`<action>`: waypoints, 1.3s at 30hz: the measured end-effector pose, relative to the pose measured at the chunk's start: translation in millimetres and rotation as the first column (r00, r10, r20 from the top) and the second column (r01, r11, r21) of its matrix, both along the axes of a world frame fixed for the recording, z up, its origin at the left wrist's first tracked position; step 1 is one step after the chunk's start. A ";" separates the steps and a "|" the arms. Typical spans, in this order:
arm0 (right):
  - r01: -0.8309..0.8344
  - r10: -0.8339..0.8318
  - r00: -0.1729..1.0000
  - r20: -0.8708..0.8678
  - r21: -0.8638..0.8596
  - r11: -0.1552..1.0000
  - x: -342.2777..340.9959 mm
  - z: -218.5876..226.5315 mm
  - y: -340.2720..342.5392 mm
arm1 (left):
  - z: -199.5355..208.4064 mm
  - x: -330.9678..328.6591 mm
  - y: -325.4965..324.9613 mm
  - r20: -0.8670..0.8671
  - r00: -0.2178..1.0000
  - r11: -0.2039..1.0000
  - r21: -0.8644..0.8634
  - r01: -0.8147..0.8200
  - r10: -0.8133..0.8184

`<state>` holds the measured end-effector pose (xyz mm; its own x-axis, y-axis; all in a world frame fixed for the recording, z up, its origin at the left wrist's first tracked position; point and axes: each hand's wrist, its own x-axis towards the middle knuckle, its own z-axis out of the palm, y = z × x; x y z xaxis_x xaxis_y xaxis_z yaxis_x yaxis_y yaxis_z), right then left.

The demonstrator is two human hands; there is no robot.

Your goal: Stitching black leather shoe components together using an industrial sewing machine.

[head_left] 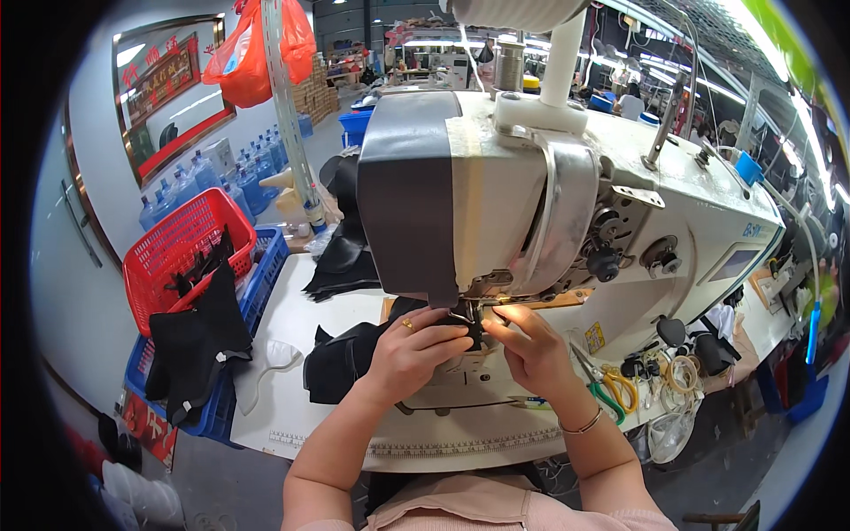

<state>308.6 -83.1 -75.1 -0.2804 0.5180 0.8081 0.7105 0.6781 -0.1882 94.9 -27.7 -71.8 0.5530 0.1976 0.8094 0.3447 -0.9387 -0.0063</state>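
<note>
A large white and grey industrial sewing machine point(496, 195) fills the middle of the view, with light shining under its needle area. My left hand point(414, 350) is closed on a piece of black fabric point(341, 361) just left of the needle, fingers pressing its edge. The rest of that piece spreads leftward over the white table. My right hand point(534, 348) is close to the needle on the other side, thumb and forefinger pinched at the right edge of the black piece. What lies exactly between those fingertips is hard to make out.
Left of the table, a red basket point(142, 270) with black pieces rests on a blue crate point(274, 257). More black pieces point(341, 265) are stacked behind the work. Scissors with green and yellow handles point(620, 389) and a roll of tape point(680, 373) lie at right. A ruler strip point(425, 449) follows the front edge.
</note>
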 end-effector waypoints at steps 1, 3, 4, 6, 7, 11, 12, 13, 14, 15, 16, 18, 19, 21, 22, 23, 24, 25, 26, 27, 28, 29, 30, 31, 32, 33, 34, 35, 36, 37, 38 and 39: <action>0.020 -0.020 1.000 0.020 0.005 1.000 0.1 0.6 -0.1 | 1.4 1.5 0.0 0.011 1.000 1.000 -0.020 0.008 -0.008; 0.052 -0.052 0.998 0.038 -0.012 0.999 -1.1 3.0 1.4 | 2.8 2.2 2.7 0.023 1.000 0.999 -0.039 0.017 -0.016; 0.086 -0.084 0.995 0.055 -0.027 0.996 -1.7 4.1 2.1 | 2.8 2.1 5.7 0.022 1.000 0.999 -0.047 0.012 -0.011; 0.100 -0.099 0.993 0.061 -0.012 0.995 -2.7 3.8 2.6 | 2.6 3.3 6.9 0.020 1.000 0.999 -0.053 0.008 -0.007; 0.115 -0.115 0.991 0.066 0.002 0.993 -3.4 3.5 3.3 | 1.7 4.3 6.6 0.036 0.999 0.998 -0.063 0.010 -0.008; 0.131 -0.131 0.989 0.064 0.000 0.991 -4.6 5.9 2.6 | 0.0 9.9 7.1 0.099 0.995 0.998 -0.058 0.024 -0.018; 0.131 -0.131 0.990 0.059 0.003 0.991 -4.2 5.2 3.2 | -0.9 10.5 8.3 0.098 0.995 0.998 -0.058 0.028 -0.022; 0.128 -0.129 0.990 0.056 0.005 0.992 -4.2 4.5 3.4 | -2.4 10.0 9.7 0.085 0.996 0.996 -0.090 0.005 0.003; 0.129 -0.129 0.990 0.056 0.005 0.992 -3.8 3.8 3.5 | -4.6 9.5 11.9 0.071 0.997 0.992 -0.122 -0.019 0.028; 0.135 -0.134 0.989 0.060 -0.017 0.991 -3.2 3.0 3.5 | -7.6 9.6 19.1 0.072 0.997 0.992 -0.122 -0.019 0.028; 0.135 -0.133 0.989 0.065 -0.037 0.990 -3.1 2.9 3.9 | -9.2 9.6 29.2 0.108 0.994 0.983 -0.179 0.036 -0.016; 0.118 -0.116 0.992 0.041 -0.039 0.992 -3.7 0.4 2.9 | -13.1 9.7 36.3 0.161 0.986 0.969 -0.237 0.071 -0.033; 0.112 -0.112 0.994 0.016 -0.042 0.993 -3.2 -1.6 2.7 | -13.7 10.9 36.9 0.164 0.986 0.969 -0.236 0.071 -0.032; 0.089 -0.089 0.996 -0.006 -0.066 0.994 -2.4 -4.7 3.1 | -15.0 11.8 36.7 0.190 0.981 0.967 -0.245 0.073 -0.026; 0.060 -0.064 0.997 -0.033 -0.095 0.994 -4.3 -6.9 2.4 | -17.8 10.0 35.2 0.193 0.981 0.967 -0.246 0.063 -0.015; 0.047 -0.050 0.998 -0.030 -0.096 0.994 -5.9 -8.8 1.2 | -21.5 8.0 33.5 0.215 0.976 0.964 -0.263 0.028 0.030; 0.054 -0.059 0.997 -0.043 -0.103 0.993 -7.0 -11.1 -0.6 | -24.2 5.8 31.2 0.236 0.968 0.960 -0.281 -0.010 0.080; 0.053 -0.060 0.997 -0.054 -0.109 0.993 -8.0 -13.7 -2.7 | -23.2 5.4 25.7 0.241 0.954 0.940 -0.329 -0.090 0.176; 0.047 -0.056 0.996 -0.068 -0.131 0.990 -4.1 -22.3 -5.3 | -24.5 5.0 26.6 0.248 0.948 0.938 -0.327 -0.114 0.202; 0.071 -0.081 0.993 -0.082 -0.125 0.990 -3.2 -28.1 -10.2 | -27.0 3.8 29.6 0.152 0.969 0.933 -0.333 -0.137 0.196; 0.089 -0.101 0.990 -0.098 -0.116 0.989 -2.3 -32.0 -15.8 | -26.1 4.1 30.0 0.056 0.980 0.927 -0.337 -0.164 0.193; 0.114 -0.129 0.985 -0.117 -0.124 0.986 -3.8 -39.4 -20.5 | -24.7 5.9 27.7 0.003 0.978 0.931 -0.307 -0.198 0.209; 0.111 -0.134 0.980 -0.149 -0.153 0.982 -3.5 -47.1 -23.7 | -23.2 9.7 26.1 -0.051 0.973 0.933 -0.276 -0.230 0.224; 0.114 -0.147 0.972 -0.182 -0.183 0.977 -2.3 -55.1 -27.1 | -24.5 14.0 27.0 -0.068 0.968 0.929 -0.272 -0.252 0.243; 0.120 -0.151 0.975 -0.161 -0.185 0.975 -2.8 -62.8 -29.5 | -26.2 14.7 29.2 -0.120 0.959 0.917 -0.285 -0.280 0.256; 0.100 -0.130 0.979 -0.158 -0.185 0.978 -2.6 -70.1 -31.4 | -27.3 14.3 31.6 -0.172 0.949 0.905 -0.297 -0.305 0.264; 0.112 -0.149 0.980 -0.129 -0.258 0.960 0.1 -76.3 -34.9 | -26.0 15.4 36.2 -0.088 0.962 0.933 -0.236 -0.273 0.259; 0.126 -0.167 0.981 -0.098 -0.331 0.935 3.0 -83.2 -39.0 | -16.1 11.1 37.8 -0.083 0.961 0.931 -0.239 -0.278 0.265; 0.125 -0.164 0.982 -0.092 -0.332 0.935 4.9 -86.6 -46.4 | -3.1 6.4 42.2 -0.105 0.942 0.826 -0.458 -0.330 0.318; 0.147 -0.184 0.982 -0.049 -0.421 0.895 6.7 -86.8 -56.7 | 11.7 0.5 50.8 -0.139 0.922 0.673 -0.645 -0.362 0.362; 0.169 -0.198 0.980 -0.004 -0.505 0.846 7.9 -90.0 -66.7 | 12.8 -11.6 81.0 -0.035 0.895 0.724 -0.573 -0.383 0.445; 0.177 -0.200 0.980 0.011 -0.514 0.839 9.1 -98.4 -77.6 | 16.6 -34.1 120.2 -0.086 0.863 0.722 -0.509 -0.468 0.498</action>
